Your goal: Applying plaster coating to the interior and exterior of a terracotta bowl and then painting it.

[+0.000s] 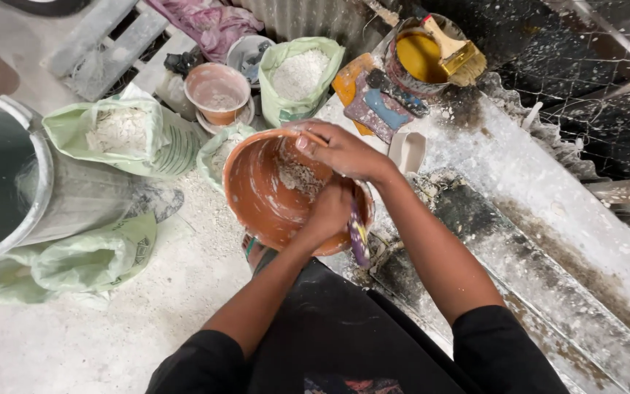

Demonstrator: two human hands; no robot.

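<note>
While the orange bowl (260,191) sits tilted against the edge of the pale, powder-streaked bench (548,211), its mouth faces up and toward the left, away from the bench. It is round, so no long axis shows. Inside it is smeared white, with one clump of grey-white lumps on the far wall.

Left of the bowl stands one big metal drum (9,182). Three green sacks (122,135) of white powder lie around the bowl: one to its left, one behind it, one flattened below the drum. Behind the bowl stands one smaller pink bowl (217,89), and further right, on the bench, one pot of yellow paint (418,57) with one brush (457,52) laid across it.

The right hand (344,152) rests over the bowl's far rim, fingers curled around a thin stick. The left hand (327,211) is closed on the bowl's near rim, beside a purple-handled tool (358,237) whose grip I cannot tell
</note>
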